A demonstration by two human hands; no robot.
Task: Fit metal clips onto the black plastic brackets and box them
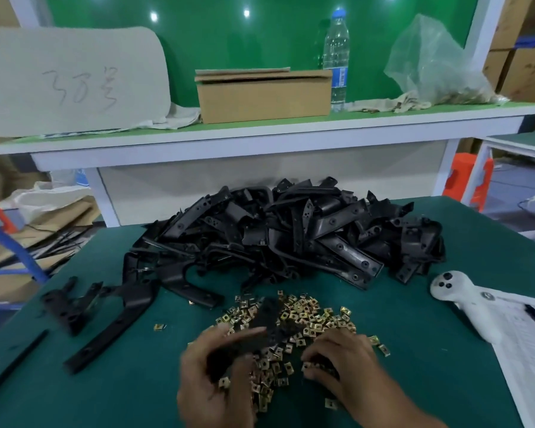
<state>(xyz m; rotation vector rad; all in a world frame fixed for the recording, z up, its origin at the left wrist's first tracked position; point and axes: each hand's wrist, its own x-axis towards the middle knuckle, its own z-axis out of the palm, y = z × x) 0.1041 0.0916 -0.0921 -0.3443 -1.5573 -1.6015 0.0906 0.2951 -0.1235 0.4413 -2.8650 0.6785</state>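
My left hand (pixel 212 370) grips one black bracket (pixel 267 319), fingers curled round its near end; the bracket juts away from me over the scatter of metal clips (pixel 309 316). The picture is blurred here, so I cannot tell whether a clip is already seated on it. My right hand (pixel 342 361) rests on the clips with fingers curled down, fingertips pinching among them; which clip it holds I cannot tell.

The clips lie loose on the green table (pixel 136 390), just in front of both hands. Beyond them sits a large pile of brackets (pixel 291 233), touching the far edge of the clip scatter. Two more brackets (pixel 105 310) lie apart to the left.

A cardboard box (pixel 264 97) stands on the shelf (pixel 260 134) behind the table, flaps partly open, well apart from the work. Beside it: a water bottle (pixel 337 57) upright, and a plastic bag (pixel 433 63). A white controller (pixel 470 304) lies on the table to the right, on paper sheets (pixel 525 350).
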